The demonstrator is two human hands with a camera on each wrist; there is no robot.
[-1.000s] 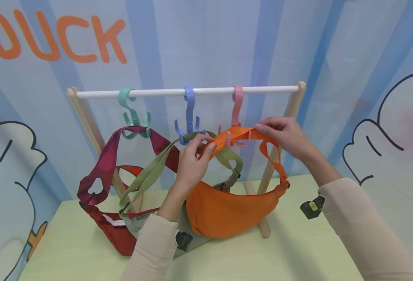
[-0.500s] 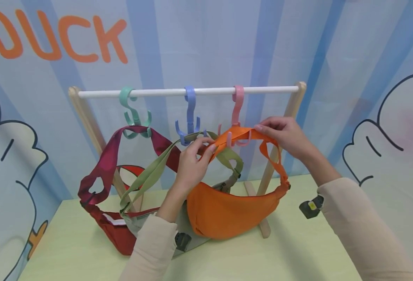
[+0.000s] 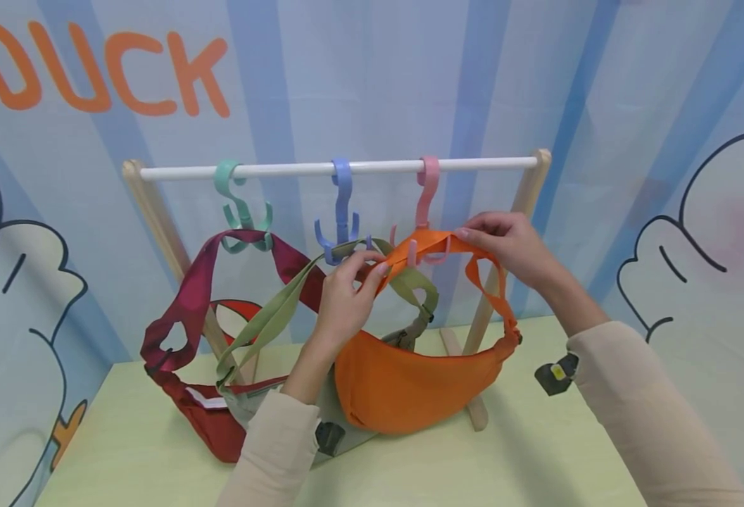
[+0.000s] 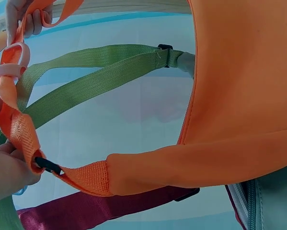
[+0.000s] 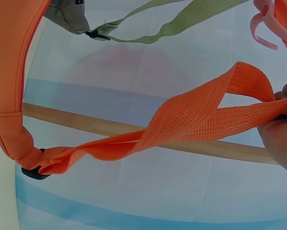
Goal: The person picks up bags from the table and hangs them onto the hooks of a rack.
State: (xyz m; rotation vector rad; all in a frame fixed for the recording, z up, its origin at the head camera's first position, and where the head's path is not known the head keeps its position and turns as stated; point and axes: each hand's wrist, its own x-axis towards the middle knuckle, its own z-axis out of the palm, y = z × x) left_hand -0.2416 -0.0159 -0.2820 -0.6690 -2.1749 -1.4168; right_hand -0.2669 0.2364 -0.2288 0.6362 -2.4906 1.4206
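An orange sling bag hangs by its strap, which lies across the prongs of a pink hook. My left hand pinches the strap left of the hook, close to a black buckle in the left wrist view. On the other side my right hand pinches the strap between thumb and fingers. Beyond that hand the strap runs twisted down to the bag. Behind my left forearm, a grey-green bag hangs by its green strap from a blue hook.
A dark red bag hangs from a green hook at the left. All hooks ride on a white rail between wooden posts. The rack stands on a pale yellow-green table before a printed curtain.
Both hands keep their hold on the orange strap and have hardly moved. The bags hang as before, with only a slight shift of the head view.
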